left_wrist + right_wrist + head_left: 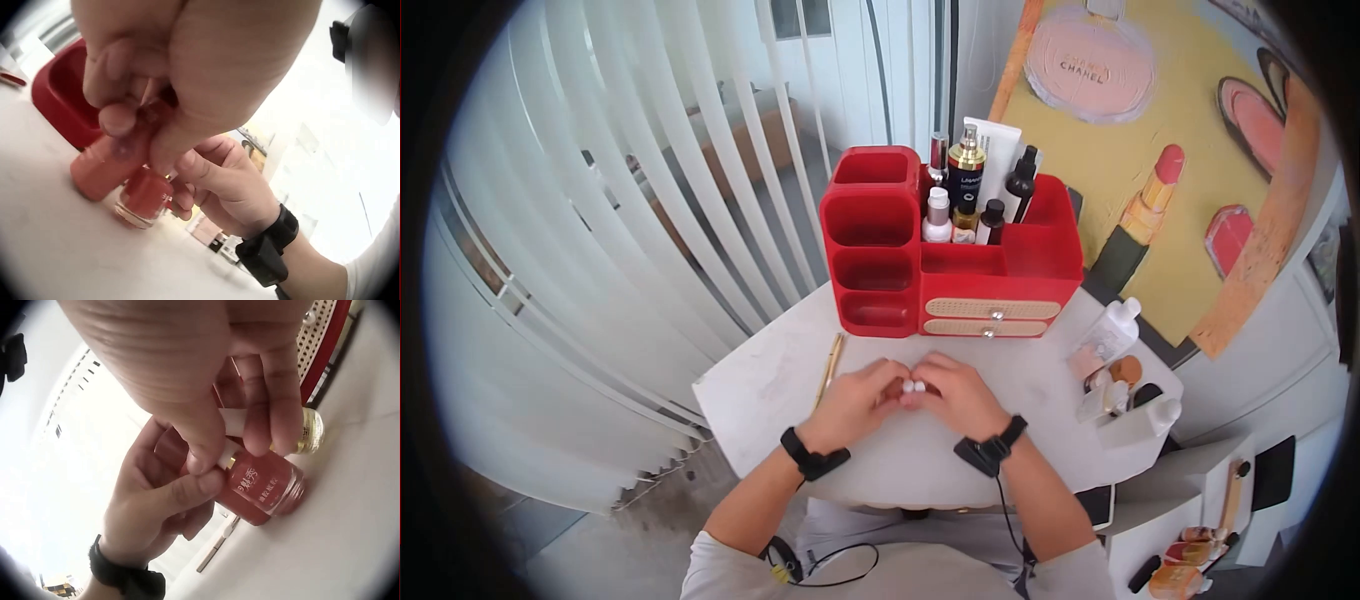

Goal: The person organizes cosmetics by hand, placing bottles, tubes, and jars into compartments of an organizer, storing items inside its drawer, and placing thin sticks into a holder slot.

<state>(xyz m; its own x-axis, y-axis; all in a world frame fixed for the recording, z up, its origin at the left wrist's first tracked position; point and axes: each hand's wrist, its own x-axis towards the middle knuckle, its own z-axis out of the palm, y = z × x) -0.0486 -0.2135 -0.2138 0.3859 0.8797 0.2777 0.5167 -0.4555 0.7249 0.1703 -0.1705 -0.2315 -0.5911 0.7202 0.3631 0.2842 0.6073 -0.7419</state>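
Your left hand was clamped on the coral bottle, right hand on the yellow bottle, so the red bottle needed a firm neck pinch.

I see a red organizer at the table's far side — bottles and a white tube upright inside. Gold pen lies near its left front corner. I've got a white bottle and small cosmetics on the right — lipstick painting behind, blinds left.
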